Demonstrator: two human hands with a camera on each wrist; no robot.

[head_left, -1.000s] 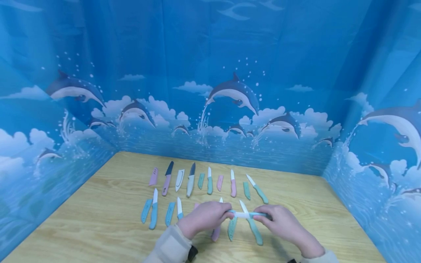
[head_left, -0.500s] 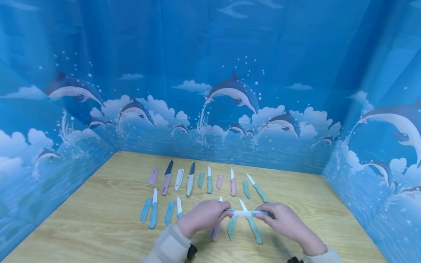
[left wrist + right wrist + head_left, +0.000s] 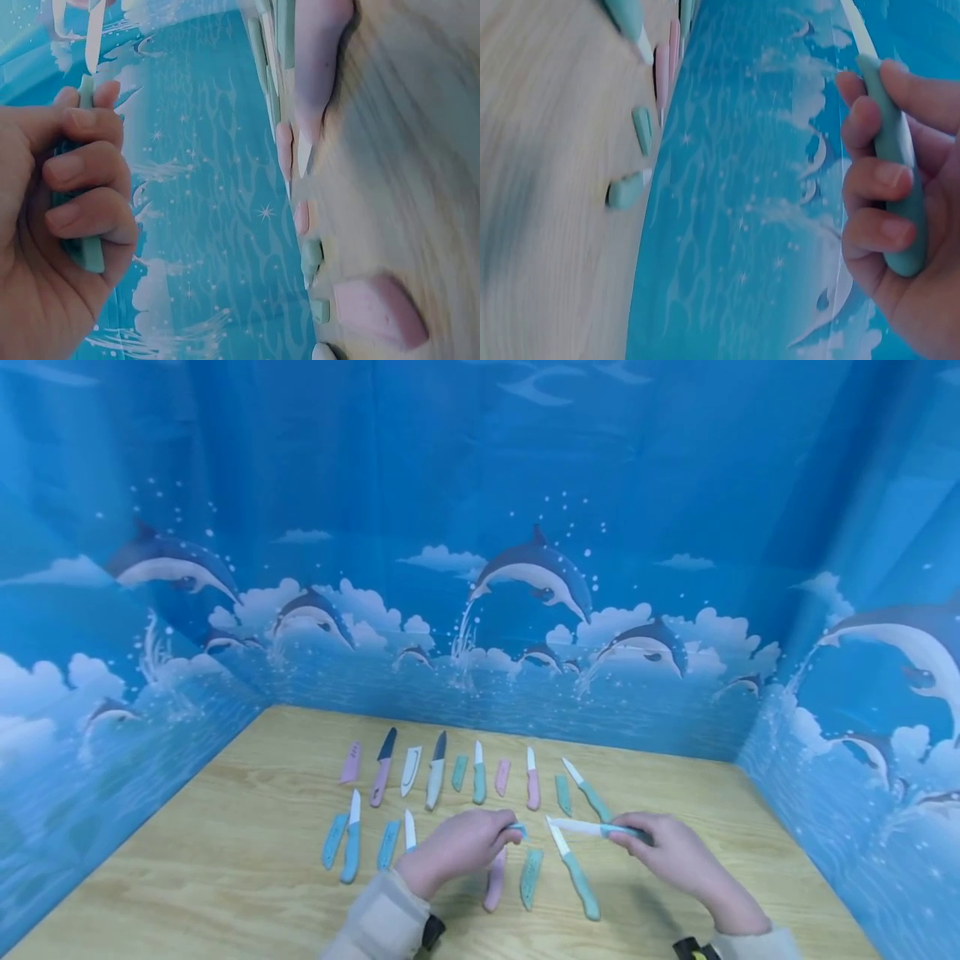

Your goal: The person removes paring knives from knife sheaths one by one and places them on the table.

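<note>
My left hand (image 3: 459, 845) grips a blue-green blade sheath (image 3: 91, 256), with fingers curled round it and its mouth end sticking up past the fingertips. My right hand (image 3: 666, 852) holds a paring knife (image 3: 897, 161) by its blue-green handle. The white blade (image 3: 576, 827) is bare and points left at the sheath, with a gap between tip and sheath in the head view. Below the hands on the table lie a pink-handled knife (image 3: 495, 883), partly hidden by the left hand, a green sheath (image 3: 530, 881) and a green-handled knife (image 3: 581, 887).
A back row on the wooden table (image 3: 225, 860) holds several knives beside their sheaths, including a pink knife with a dark blade (image 3: 382, 768) and a white-handled knife (image 3: 435, 772). Blue knives (image 3: 351, 843) and sheaths lie front left. A dolphin-print curtain (image 3: 480, 568) surrounds the table.
My right hand has moved right with the knife, and its blade has come out of the sheath. My left hand has shifted slightly left, still holding the sheath.
</note>
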